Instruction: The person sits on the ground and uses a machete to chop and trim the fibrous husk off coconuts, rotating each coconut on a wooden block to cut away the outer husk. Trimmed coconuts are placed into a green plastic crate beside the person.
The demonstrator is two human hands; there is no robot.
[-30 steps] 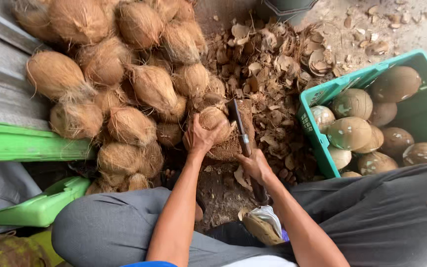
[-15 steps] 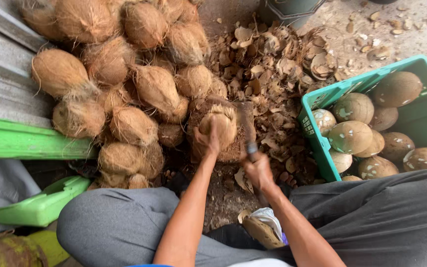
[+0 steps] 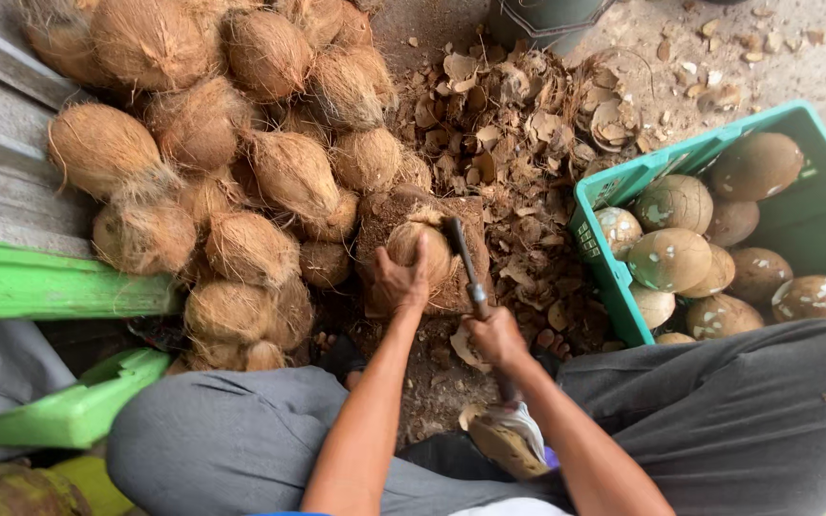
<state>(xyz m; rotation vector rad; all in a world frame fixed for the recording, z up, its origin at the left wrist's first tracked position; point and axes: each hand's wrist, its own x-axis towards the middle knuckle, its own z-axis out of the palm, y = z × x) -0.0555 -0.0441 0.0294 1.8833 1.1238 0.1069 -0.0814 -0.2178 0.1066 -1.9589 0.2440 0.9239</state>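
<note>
Here my left hand clamps the coconut on the wooden block, fingers wrapped over its near side, while my right hand is closed tight around the handle of the cleaver, whose blade lies against the nut's right flank. To do this well, I judge I should keep the left fingers low and behind the line of the blade, pin the nut firmly so it cannot roll on the block, and strike in short glancing cuts, turning the nut a little between them. The pile of husked nuts lies just left of the block, touching it; shell chips cover the ground beyond and to the right. At right stands a green plastic crate, slotted along its near wall, holding smooth shaved nuts mottled brown and white. At left are a bright green board and a green scoop-shaped piece; I can make out no labels on them.
</note>
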